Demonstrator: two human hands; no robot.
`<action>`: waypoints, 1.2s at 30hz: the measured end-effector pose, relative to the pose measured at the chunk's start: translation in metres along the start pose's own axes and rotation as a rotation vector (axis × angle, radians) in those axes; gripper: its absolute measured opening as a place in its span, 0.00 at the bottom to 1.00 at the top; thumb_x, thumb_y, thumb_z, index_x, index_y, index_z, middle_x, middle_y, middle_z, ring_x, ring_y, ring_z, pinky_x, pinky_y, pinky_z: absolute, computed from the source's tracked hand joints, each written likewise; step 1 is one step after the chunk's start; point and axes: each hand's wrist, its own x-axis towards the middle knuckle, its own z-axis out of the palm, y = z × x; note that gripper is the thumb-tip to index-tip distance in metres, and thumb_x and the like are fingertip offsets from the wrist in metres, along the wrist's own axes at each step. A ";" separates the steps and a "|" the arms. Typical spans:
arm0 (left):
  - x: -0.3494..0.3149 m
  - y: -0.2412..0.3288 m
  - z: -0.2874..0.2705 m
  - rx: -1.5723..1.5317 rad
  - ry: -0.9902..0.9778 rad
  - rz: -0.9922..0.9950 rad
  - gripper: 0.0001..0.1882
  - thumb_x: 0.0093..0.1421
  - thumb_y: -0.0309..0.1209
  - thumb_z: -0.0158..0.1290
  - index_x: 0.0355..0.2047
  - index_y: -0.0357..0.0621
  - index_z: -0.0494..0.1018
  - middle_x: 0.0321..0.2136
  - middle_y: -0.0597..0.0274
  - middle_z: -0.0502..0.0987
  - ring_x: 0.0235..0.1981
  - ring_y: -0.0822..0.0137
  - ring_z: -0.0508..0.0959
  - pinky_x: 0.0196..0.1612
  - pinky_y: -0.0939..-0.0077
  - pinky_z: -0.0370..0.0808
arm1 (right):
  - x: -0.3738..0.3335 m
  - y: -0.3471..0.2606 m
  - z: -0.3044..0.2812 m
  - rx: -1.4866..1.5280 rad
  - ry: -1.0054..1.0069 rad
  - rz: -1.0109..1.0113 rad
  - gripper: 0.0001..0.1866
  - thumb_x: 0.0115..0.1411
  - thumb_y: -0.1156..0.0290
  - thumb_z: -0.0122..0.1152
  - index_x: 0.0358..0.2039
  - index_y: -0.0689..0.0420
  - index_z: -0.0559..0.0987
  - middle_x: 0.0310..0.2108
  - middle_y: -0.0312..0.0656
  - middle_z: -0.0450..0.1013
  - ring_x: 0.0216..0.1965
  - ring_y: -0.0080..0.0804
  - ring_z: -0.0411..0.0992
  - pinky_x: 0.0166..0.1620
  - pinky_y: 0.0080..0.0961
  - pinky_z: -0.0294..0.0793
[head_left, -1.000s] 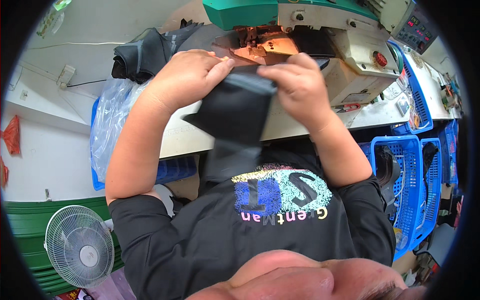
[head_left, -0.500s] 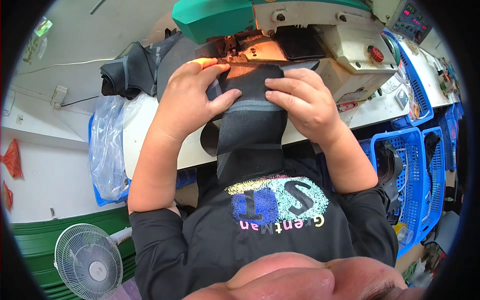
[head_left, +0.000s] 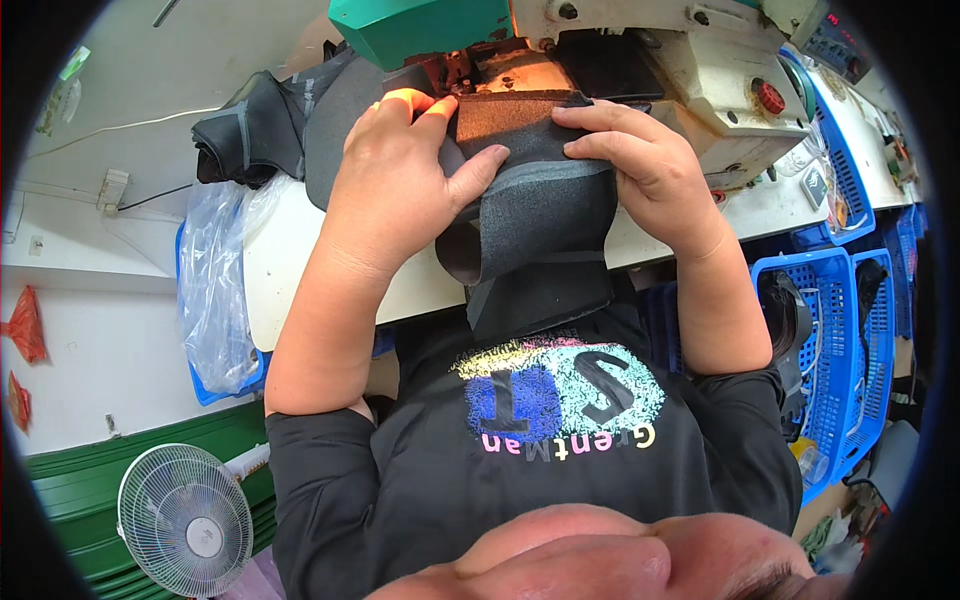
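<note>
A black fabric piece (head_left: 545,215) with a grey tape band lies at the front of a sewing machine (head_left: 430,35), its lower part hanging over the table edge toward my shirt. My left hand (head_left: 400,180) grips its left side, fingertips at the far edge beside the orange-lit needle area (head_left: 520,72) and thumb on top nearer me. At the right side, my right hand (head_left: 655,165) holds the fabric with two fingers across its top; the thumb is hidden. The needle itself cannot be made out.
More dark fabric pieces (head_left: 255,130) lie bundled to the left on the white table (head_left: 285,270). A clear plastic bag (head_left: 215,300) hangs over a blue basket there. Blue crates (head_left: 830,380) stand at right, and a white fan (head_left: 190,520) at lower left.
The fabric has shifted right, and its far edge now lies straighter by the lit area. My right hand has moved right with its fingers stretched further; my left hand stays close to the needle area.
</note>
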 end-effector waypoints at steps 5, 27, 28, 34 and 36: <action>0.001 0.001 0.003 0.059 0.052 0.029 0.30 0.56 0.49 0.63 0.46 0.31 0.79 0.41 0.47 0.78 0.43 0.48 0.78 0.48 0.60 0.76 | 0.000 0.002 0.000 -0.013 -0.017 0.017 0.13 0.52 0.86 0.57 0.37 0.60 0.82 0.49 0.45 0.79 0.51 0.46 0.77 0.52 0.35 0.77; 0.003 -0.016 0.000 -0.004 -0.035 -0.004 0.29 0.58 0.49 0.63 0.50 0.38 0.80 0.43 0.52 0.81 0.42 0.54 0.81 0.54 0.62 0.74 | 0.009 -0.004 0.009 0.002 0.011 -0.076 0.10 0.51 0.84 0.59 0.35 0.60 0.81 0.44 0.43 0.79 0.46 0.45 0.77 0.49 0.35 0.78; 0.002 -0.018 0.000 0.018 -0.051 0.002 0.28 0.58 0.50 0.63 0.50 0.39 0.80 0.43 0.52 0.82 0.44 0.53 0.81 0.60 0.58 0.69 | 0.009 -0.006 0.010 -0.027 0.017 -0.110 0.11 0.50 0.84 0.60 0.35 0.59 0.81 0.42 0.43 0.79 0.46 0.45 0.76 0.49 0.36 0.78; 0.019 -0.034 -0.017 -0.043 -0.321 -0.118 0.24 0.61 0.49 0.61 0.50 0.46 0.76 0.44 0.54 0.82 0.50 0.54 0.80 0.73 0.49 0.46 | 0.007 -0.023 0.036 -0.129 0.132 -0.115 0.10 0.47 0.75 0.64 0.32 0.53 0.84 0.36 0.32 0.78 0.42 0.35 0.74 0.48 0.34 0.69; 0.019 -0.051 -0.015 -0.076 -0.367 -0.131 0.22 0.62 0.47 0.60 0.49 0.46 0.75 0.47 0.56 0.81 0.54 0.56 0.78 0.73 0.49 0.45 | 0.006 -0.035 0.051 -0.210 0.195 -0.079 0.10 0.49 0.71 0.62 0.33 0.52 0.84 0.34 0.31 0.77 0.40 0.34 0.72 0.45 0.34 0.69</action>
